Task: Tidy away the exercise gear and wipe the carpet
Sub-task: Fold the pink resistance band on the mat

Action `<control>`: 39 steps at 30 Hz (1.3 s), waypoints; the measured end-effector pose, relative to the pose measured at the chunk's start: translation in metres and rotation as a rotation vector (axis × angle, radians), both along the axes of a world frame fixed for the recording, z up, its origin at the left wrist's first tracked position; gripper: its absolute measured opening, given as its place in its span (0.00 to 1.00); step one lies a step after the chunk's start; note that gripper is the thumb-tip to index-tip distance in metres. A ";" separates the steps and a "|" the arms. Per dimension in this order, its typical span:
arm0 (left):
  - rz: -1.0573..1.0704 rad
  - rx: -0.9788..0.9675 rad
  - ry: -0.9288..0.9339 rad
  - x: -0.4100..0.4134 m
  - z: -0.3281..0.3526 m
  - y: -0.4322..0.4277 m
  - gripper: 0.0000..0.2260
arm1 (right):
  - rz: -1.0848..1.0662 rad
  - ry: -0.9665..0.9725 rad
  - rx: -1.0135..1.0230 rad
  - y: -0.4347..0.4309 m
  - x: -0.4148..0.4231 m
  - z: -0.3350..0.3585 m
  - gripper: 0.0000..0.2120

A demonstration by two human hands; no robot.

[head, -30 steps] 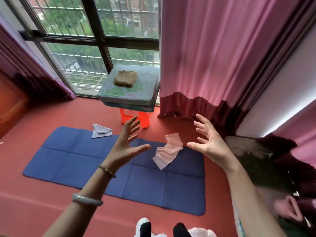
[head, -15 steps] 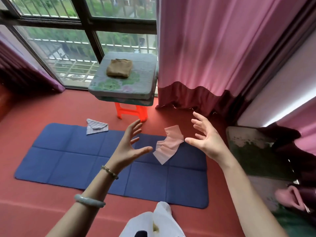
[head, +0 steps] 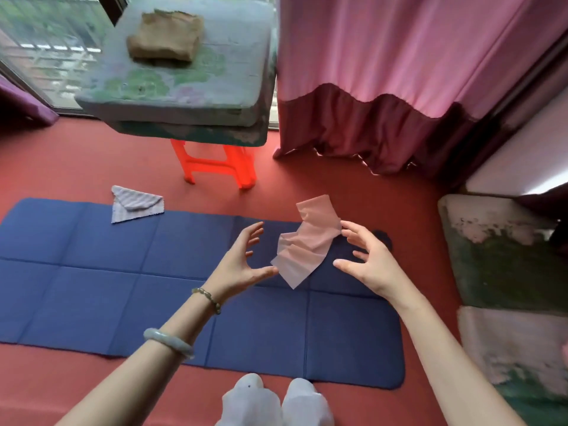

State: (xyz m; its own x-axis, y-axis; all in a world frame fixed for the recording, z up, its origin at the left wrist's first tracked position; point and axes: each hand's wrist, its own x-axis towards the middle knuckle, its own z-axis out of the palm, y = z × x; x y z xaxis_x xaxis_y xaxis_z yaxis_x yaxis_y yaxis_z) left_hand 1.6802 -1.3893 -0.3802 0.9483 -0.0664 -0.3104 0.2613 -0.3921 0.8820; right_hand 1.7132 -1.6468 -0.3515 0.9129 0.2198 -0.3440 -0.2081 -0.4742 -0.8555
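Moved: left hand [head: 242, 267] and right hand [head: 370, 265] lower, flanking pink band [head: 307, 245].
Hands: both spread, grasping nothing.
Floor: blue mat [head: 92, 287] on red carpet [head: 61, 161].
Room: pink curtain [head: 399, 50].

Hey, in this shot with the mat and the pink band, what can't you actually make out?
All head view.
- Whether the right hand touches the pink band: their edges just meet.
- The dark thing on the blue mat: mostly behind the right hand.
- Top of the orange stool: covered by the cushions.
- The blue mat's left end: cut off by the frame edge.
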 end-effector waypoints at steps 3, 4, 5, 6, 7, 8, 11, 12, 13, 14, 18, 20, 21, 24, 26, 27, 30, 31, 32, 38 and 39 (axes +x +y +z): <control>-0.041 0.043 0.017 0.026 -0.108 0.005 0.41 | 0.054 -0.014 -0.051 0.005 0.023 -0.104 0.32; -0.062 0.065 0.019 0.034 -0.144 0.006 0.40 | 0.074 -0.026 -0.071 0.006 0.032 -0.139 0.31; -0.092 0.089 0.020 0.043 -0.180 0.006 0.40 | 0.089 -0.035 -0.091 0.007 0.039 -0.175 0.30; -0.128 0.117 0.020 0.050 -0.216 0.007 0.39 | 0.098 -0.039 -0.110 0.008 0.047 -0.210 0.30; -0.163 0.144 0.017 0.057 -0.250 0.007 0.38 | 0.106 -0.042 -0.128 0.008 0.053 -0.243 0.29; -0.193 0.169 0.016 0.063 -0.281 0.006 0.38 | 0.114 -0.040 -0.145 0.009 0.060 -0.275 0.28; -0.253 0.222 0.007 0.081 -0.365 0.008 0.36 | 0.163 0.001 -0.204 0.012 0.076 -0.357 0.27; -0.278 0.252 0.000 0.086 -0.391 0.009 0.37 | 0.195 0.014 -0.232 0.014 0.081 -0.381 0.27; -0.318 0.296 -0.008 0.091 -0.414 0.010 0.37 | 0.232 0.024 -0.262 0.015 0.086 -0.403 0.27; -0.372 0.361 -0.015 0.096 -0.437 0.012 0.37 | 0.271 0.032 -0.293 0.018 0.091 -0.424 0.27; -0.644 0.708 -0.083 0.114 -0.513 0.021 0.32 | 0.435 0.023 -0.440 0.030 0.106 -0.489 0.26; -0.726 0.794 -0.144 0.117 -0.544 0.025 0.29 | 0.489 0.025 -0.467 0.036 0.105 -0.515 0.25; -0.750 0.812 -0.188 0.116 -0.557 0.026 0.27 | 0.493 0.031 -0.474 0.039 0.103 -0.528 0.24; -0.775 0.826 -0.416 0.105 -0.590 0.031 0.22 | 0.455 0.024 -0.481 0.040 0.087 -0.563 0.22; -0.732 0.846 -0.556 0.100 -0.605 0.034 0.21 | 0.454 0.011 -0.500 0.039 0.074 -0.580 0.21; -0.699 0.838 -0.607 0.098 -0.608 0.035 0.20 | 0.463 -0.013 -0.519 0.039 0.068 -0.586 0.20; -0.602 0.792 -0.765 0.097 -0.615 0.034 0.10 | 0.450 -0.112 -0.577 0.044 0.056 -0.597 0.25; -0.581 0.781 -0.783 0.098 -0.616 0.033 0.09 | 0.444 -0.138 -0.599 0.046 0.054 -0.599 0.29; -0.565 0.773 -0.800 0.099 -0.617 0.031 0.11 | 0.448 -0.160 -0.623 0.049 0.051 -0.602 0.32; -0.578 0.825 -0.842 0.105 -0.612 0.020 0.12 | 0.446 -0.256 -0.711 0.055 0.044 -0.611 0.27; -0.598 0.835 -0.840 0.107 -0.609 0.019 0.12 | 0.427 -0.269 -0.690 0.055 0.045 -0.612 0.23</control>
